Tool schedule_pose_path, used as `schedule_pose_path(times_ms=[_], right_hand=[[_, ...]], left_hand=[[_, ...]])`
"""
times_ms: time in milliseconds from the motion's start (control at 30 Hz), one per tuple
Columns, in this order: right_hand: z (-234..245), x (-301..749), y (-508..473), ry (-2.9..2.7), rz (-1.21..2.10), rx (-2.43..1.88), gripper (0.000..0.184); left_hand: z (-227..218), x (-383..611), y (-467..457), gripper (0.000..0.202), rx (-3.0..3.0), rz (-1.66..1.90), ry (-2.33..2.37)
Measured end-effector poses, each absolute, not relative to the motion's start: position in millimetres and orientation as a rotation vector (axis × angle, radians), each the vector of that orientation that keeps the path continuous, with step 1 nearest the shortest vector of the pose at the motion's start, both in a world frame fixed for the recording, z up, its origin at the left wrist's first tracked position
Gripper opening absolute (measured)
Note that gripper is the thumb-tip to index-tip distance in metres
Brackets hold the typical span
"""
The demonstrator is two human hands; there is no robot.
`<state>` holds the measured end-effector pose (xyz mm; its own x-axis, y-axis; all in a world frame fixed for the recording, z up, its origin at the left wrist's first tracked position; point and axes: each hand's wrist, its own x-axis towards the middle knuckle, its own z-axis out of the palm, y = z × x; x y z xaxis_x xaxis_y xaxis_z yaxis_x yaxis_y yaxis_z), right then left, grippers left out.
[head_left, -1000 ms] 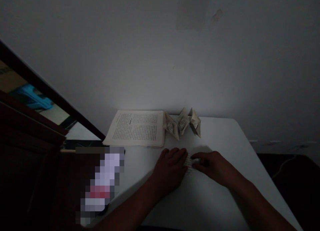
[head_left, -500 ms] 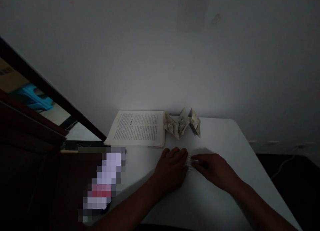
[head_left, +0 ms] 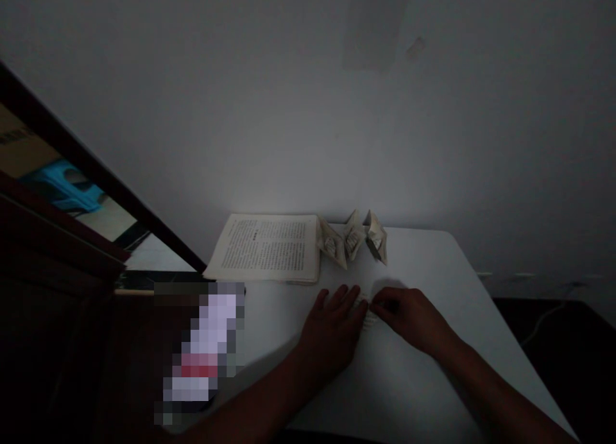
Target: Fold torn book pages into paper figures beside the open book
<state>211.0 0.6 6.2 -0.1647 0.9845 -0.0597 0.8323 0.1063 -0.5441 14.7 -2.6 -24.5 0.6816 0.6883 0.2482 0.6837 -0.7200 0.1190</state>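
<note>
A small folded piece of printed paper (head_left: pixel 369 321) lies on the white table, partly hidden by my hands. My left hand (head_left: pixel 333 325) rests flat over its left side, fingers spread and pressing it down. From the right, my right hand (head_left: pixel 407 312) pinches the paper's edge between thumb and forefinger. Behind my hands stand three folded paper boats: a left one (head_left: pixel 332 244), a middle one (head_left: pixel 353 237) and a right one (head_left: pixel 376 237). The scene is dim, so the exact folds under my fingers cannot be made out.
A stack of printed pages (head_left: pixel 264 248) lies at the table's back left, against the first boat. A blurred-out, phone-like object (head_left: pixel 212 335) is at the left edge. The wall (head_left: pixel 289 110) rises directly behind the white table (head_left: pixel 428 258). A dark frame (head_left: pixel 96 162) slants at left.
My left fingers have spread wider and the thumb side has shifted right over the paper. My right hand's pinch has moved slightly up, close against my left hand. The boats stay put.
</note>
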Motion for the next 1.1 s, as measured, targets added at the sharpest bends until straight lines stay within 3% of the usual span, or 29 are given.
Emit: schedule_pose_path(times_ms=[567,867,1100], right_hand=[[3.5,199.6,-16.7,-2.163,0.423,-1.468,0.023],[-1.7,200.2,-12.5,-2.115,0.444,-1.467,0.020],[2.9,198.8,-15.7,-2.078,0.532,-1.531,0.019]], left_hand=[[-21.6,8.4,-4.8,0.043,2.811,0.520,1.196],[-21.2,7.6,-5.6,0.046,2.800,0.526,1.228],[-21.0,3.4,-6.2,0.036,2.804,0.527,1.156]])
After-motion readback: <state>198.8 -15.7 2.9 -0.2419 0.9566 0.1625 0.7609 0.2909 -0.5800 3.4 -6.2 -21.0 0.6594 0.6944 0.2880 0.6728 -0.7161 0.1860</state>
